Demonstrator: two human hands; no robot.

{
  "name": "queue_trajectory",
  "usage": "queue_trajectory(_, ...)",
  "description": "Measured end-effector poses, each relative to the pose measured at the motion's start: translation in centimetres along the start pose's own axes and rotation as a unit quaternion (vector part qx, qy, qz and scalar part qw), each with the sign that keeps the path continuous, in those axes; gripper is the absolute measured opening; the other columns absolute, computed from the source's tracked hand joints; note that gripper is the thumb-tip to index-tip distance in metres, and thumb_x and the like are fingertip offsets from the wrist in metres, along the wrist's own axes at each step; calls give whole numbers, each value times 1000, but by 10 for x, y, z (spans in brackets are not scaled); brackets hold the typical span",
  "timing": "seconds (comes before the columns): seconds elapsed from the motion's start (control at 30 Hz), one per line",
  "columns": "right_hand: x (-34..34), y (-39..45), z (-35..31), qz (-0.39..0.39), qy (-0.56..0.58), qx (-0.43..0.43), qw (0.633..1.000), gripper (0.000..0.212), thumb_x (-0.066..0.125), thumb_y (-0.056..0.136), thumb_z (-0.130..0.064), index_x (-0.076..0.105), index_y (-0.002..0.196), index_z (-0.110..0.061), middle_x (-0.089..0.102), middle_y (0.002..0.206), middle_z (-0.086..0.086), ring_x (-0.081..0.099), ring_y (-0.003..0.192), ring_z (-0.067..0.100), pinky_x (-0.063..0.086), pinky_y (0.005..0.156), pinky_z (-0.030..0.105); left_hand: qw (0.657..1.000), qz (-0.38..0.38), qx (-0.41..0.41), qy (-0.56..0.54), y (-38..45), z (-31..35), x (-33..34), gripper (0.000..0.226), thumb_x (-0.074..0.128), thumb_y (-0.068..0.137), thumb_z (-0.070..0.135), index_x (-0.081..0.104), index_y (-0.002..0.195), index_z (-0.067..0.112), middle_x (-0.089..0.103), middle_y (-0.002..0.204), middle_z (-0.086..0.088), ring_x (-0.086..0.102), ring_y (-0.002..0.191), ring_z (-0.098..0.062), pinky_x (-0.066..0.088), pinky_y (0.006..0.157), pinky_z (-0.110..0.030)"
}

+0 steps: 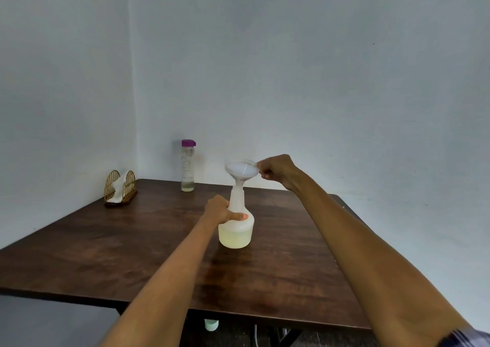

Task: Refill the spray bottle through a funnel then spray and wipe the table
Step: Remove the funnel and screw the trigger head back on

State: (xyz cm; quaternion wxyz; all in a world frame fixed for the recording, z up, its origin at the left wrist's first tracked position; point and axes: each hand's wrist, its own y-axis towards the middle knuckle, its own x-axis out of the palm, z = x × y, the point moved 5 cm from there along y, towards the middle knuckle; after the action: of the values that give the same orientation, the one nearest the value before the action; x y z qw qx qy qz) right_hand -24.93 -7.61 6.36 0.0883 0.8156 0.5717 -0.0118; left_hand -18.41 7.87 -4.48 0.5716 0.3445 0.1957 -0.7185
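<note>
The surface [106, 240] is dark brown with a wood grain. The spray bottle [236, 230] is translucent white with pale yellow liquid low inside. The funnel [242, 169] is white. The tall clear bottle [187, 169] has a purple cap. The napkin holder [120, 187] is gold wire, its napkin white.

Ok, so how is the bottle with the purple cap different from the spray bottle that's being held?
The purple-capped bottle is tall, slim and clear; the spray bottle is squat, wide-bottomed and milky white. The purple-capped bottle is closed, while the spray bottle has no top and a funnel sits in its neck. The purple-capped bottle stands untouched near the wall; the left hand grips the spray bottle and the right hand pinches the funnel's rim. Both stand upright on the table.
</note>
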Motion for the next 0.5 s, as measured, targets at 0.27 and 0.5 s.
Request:
queue_trajectory(0.27,7,-2,-15,-7,70,-76,995,18,59,83,12,64,99,11,58,69,11,51,47,14,50,50,16,1000,-10,7,4,-6,0,-3,41,74,75,45,53,68,10,53,79,-4,55,86,-17,34,55,-14)
queue_trajectory(0.5,38,7,-40,8,7,-163,987,16,62,83,8,64,73,-5,62,71,5,58,52,12,54,54,14,998,-56,20,-16,-1,-18,-10,50,67,81,47,32,57,20,30,61,6,33,55,-5,26,56,-18)
